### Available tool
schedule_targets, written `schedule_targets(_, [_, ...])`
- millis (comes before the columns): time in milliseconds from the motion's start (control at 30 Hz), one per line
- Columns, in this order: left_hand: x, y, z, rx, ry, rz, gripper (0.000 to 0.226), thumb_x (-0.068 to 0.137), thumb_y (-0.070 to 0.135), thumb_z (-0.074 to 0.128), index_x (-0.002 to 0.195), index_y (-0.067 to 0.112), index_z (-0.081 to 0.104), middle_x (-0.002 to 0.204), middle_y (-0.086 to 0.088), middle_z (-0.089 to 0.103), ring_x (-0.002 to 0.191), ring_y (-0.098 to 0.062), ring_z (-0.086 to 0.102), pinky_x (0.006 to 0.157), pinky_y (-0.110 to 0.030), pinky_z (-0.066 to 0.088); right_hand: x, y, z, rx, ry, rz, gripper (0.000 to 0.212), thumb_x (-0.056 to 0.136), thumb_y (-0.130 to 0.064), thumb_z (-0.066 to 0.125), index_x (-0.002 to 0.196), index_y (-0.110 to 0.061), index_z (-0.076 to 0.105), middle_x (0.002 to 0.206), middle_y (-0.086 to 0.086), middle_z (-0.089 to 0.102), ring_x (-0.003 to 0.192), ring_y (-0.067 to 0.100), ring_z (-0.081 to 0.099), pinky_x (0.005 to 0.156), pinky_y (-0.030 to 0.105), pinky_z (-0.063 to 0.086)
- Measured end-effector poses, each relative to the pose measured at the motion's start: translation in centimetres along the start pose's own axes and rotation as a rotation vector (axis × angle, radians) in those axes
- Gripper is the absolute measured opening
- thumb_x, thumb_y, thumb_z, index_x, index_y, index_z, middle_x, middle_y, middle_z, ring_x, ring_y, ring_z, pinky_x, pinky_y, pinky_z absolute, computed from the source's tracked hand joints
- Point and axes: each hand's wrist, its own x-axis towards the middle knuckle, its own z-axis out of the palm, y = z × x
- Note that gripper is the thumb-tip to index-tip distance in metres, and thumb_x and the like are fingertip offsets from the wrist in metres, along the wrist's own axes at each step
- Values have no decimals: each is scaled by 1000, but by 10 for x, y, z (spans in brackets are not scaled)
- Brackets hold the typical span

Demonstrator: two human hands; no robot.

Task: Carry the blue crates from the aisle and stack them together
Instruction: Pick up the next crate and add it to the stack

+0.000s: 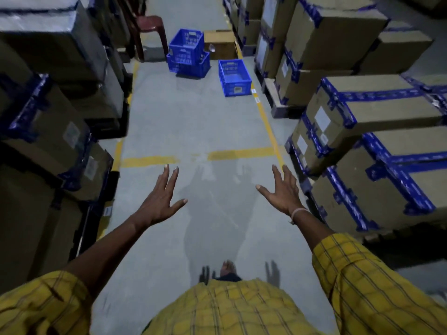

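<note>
Far down the aisle a stack of two blue crates (188,54) stands on the grey floor, the upper one sitting askew in the lower. A single blue crate (234,77) rests to its right beside the yellow floor line. My left hand (161,199) and my right hand (281,191) are stretched out in front of me over the floor, fingers spread, holding nothing. Both hands are well short of the crates.
Stacked cardboard boxes with blue tape (377,112) line the right side, and more boxes (48,97) line the left. An open brown carton (221,44) sits behind the crates. A maroon plastic stool (151,27) stands at the far left. Yellow lines (239,154) cross the floor.
</note>
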Motion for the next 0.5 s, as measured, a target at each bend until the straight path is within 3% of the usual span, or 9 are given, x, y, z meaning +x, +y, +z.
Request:
schedule_targets(133, [88, -4, -25, -19, 85, -1, 101, 91, 70, 47, 161, 31, -14, 166, -1, -28, 156, -21, -17, 125, -39, 8, 94, -26, -32, -41, -4, -42, 98, 82, -78, 51, 159, -36, 7, 167, -4, -8, 153, 27, -7, 120, 55, 10])
schedule_targets(500, [301, -73, -48, -76, 61, -47, 99, 91, 69, 48, 158, 41, -18, 163, 10, -33, 155, -23, -17, 121, -44, 14, 326, -78, -50, -78, -22, -63, 96, 83, -77, 51, 159, -36, 8, 167, -4, -7, 153, 25, -6, 120, 54, 11])
